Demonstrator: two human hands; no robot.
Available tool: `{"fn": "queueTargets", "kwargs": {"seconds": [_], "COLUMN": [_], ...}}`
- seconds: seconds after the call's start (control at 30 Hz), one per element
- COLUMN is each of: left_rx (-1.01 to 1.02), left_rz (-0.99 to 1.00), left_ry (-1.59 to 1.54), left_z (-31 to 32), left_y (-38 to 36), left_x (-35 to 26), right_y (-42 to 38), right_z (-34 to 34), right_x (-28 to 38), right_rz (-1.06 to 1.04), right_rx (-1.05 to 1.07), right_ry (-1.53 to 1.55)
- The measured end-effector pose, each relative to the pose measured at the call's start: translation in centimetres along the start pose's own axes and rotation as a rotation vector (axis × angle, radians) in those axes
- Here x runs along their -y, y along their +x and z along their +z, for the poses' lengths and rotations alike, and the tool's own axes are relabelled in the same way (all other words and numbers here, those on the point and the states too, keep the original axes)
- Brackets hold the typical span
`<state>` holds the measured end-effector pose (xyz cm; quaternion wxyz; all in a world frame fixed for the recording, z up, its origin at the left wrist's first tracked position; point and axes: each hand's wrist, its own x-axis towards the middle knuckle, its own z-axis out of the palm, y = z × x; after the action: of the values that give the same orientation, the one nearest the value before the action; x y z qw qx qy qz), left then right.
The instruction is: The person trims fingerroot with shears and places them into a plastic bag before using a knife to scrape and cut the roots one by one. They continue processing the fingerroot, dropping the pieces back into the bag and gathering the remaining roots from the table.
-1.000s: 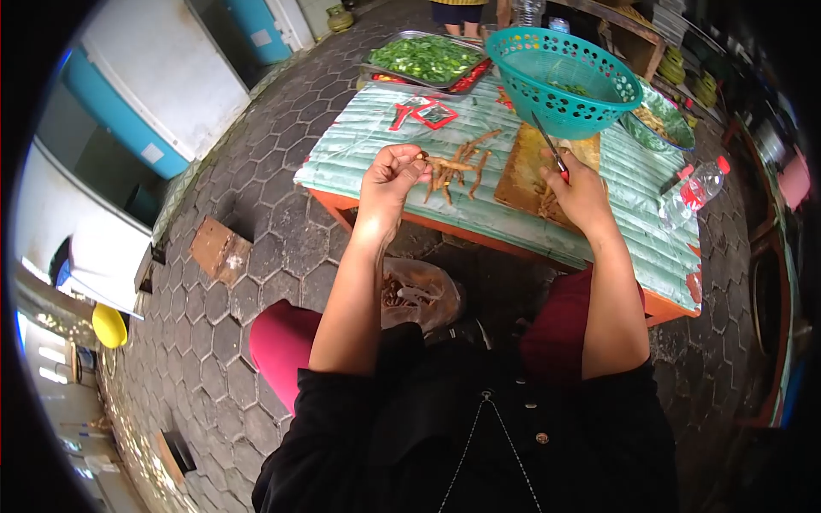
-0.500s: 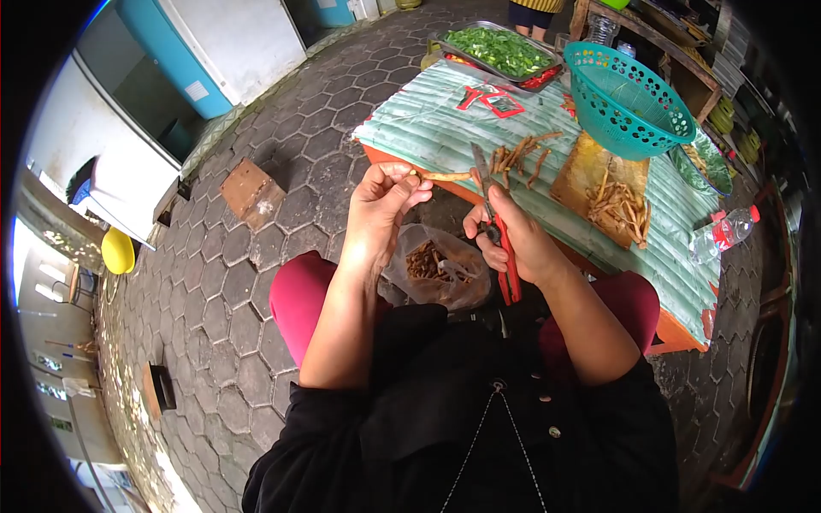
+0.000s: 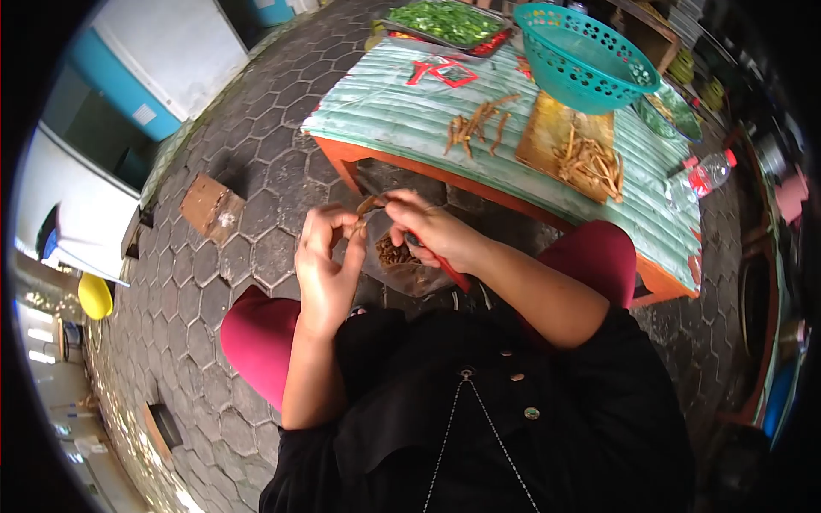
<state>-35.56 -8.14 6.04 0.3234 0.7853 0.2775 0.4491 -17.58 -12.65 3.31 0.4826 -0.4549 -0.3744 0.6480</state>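
Note:
Between its fingertips my left hand [image 3: 327, 261] pinches a thin brown root [image 3: 366, 205]. My right hand [image 3: 432, 231] is closed round red-handled pruning shears [image 3: 446, 270], close to the root; their blades are mostly hidden. Beneath the hands, a clear plastic bag [image 3: 417, 280] on the ground holds small brown pieces [image 3: 393, 252]. Long brown roots [image 3: 479, 124] form a loose pile on the table [image 3: 376, 103]. More of them lie on a brown board [image 3: 547, 128] to the right.
A teal basket [image 3: 581, 60], a tray of chopped greens [image 3: 449, 24] and a plastic bottle [image 3: 703, 178] stand on the table. A brown block [image 3: 209, 208] lies on the paving at left. Red-trousered knees flank the bag.
Both hands have moved left, and the right hand with the shears has come nearer the left. The root now points up and right between them. The camera view has shifted.

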Motion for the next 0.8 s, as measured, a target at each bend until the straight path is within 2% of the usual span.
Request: {"fn": "queueTargets", "kwargs": {"seconds": [0.03, 0.07, 0.13, 0.17, 0.27, 0.3, 0.37, 0.43, 0.47, 0.53, 0.57, 0.6, 0.7, 0.73, 0.8], "left_rx": [0.024, 0.033, -0.015, -0.011, -0.083, -0.123, -0.222, -0.267, -0.294, -0.178, -0.113, -0.135, 0.035, 0.020, 0.246], "left_rz": [0.170, 0.167, 0.288, 0.280, 0.134, -0.005, -0.253, -0.419, -0.416, -0.620, -0.662, -0.726, -0.682, -0.681, -0.746], "left_ry": [0.256, 0.255, 0.286, 0.300, 0.182, 0.143, -0.277, -0.682, -0.675, -1.003, -1.009, -1.006, -0.931, -0.933, -0.855], "left_z": [-0.1, -0.1, -0.2, -0.5, -1.4, -1.8, -2.3, -3.2, -3.5, -3.6, -3.4, -3.1, -2.5, -2.6, -2.6], "left_y": [-0.2, -0.4, -1.1, -1.4, -1.4, -1.5, -1.4, -1.4, -1.5, -1.5, -1.6, -1.7, -1.5, -1.5, -1.4], "left_x": [-0.4, -0.4, -0.6, -0.6, 0.0, 1.2, 3.8, 5.2, 5.6, 6.2, 6.4, 6.2, 5.2, 5.0, 4.7], "right_y": [0.5, 0.8, 1.8, 2.7, 3.4, 3.5, 4.0, 4.0, 4.1, 4.0, 4.0, 3.9, 3.9, 3.9, 4.0], "right_z": [0.0, 0.1, 0.6, -0.4, -0.9, -0.9, -0.6, 0.0, 0.2, 1.0, 1.4, 1.7, 2.7, 2.8, 2.6], "right_x": [-0.6, -0.7, -0.9, -1.9, -2.2, -2.0, -1.5, -0.7, -0.5, -0.1, 0.0, 0.0, -0.2, -0.3, -0.4], "right_rz": [0.008, 0.011, 0.176, 0.164, 0.181, 0.188, 0.130, 0.090, 0.082, 0.095, 0.097, 0.113, 0.126, 0.136, 0.146], "right_rx": [0.024, 0.019, -0.122, -0.111, 0.005, 0.022, 0.264, 0.370, 0.430, 0.482, 0.511, 0.524, 0.578, 0.586, 0.627], "right_ry": [-0.012, -0.004, 0.009, 0.031, 0.166, 0.154, 0.385, 0.429, 0.473, 0.486, 0.512, 0.504, 0.553, 0.548, 0.526]}}
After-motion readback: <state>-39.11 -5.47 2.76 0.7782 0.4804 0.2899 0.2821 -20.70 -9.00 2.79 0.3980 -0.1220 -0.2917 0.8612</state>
